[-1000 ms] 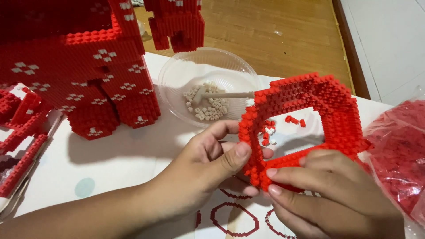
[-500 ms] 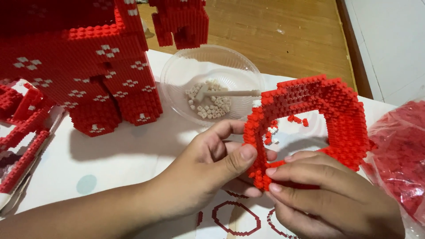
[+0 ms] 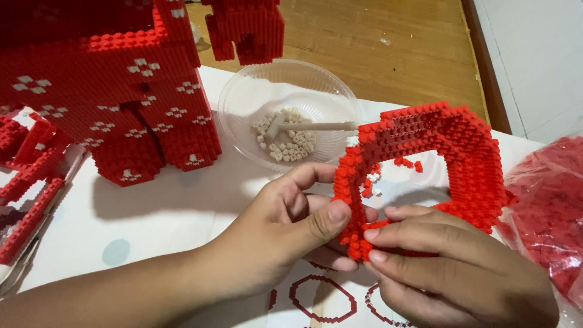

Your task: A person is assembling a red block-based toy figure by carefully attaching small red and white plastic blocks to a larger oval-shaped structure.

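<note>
The ring (image 3: 425, 164), a hollow hoop of small red bricks with a stepped outer edge, is standing upright above the white table (image 3: 182, 212), right of the clear bowl (image 3: 288, 112). The left hand (image 3: 285, 225) is pinching its near-left edge, thumb pressing the front. The right hand (image 3: 449, 267) is gripping the bottom edge, fingertips meeting the left thumb. Loose red bricks are showing through the opening.
</note>
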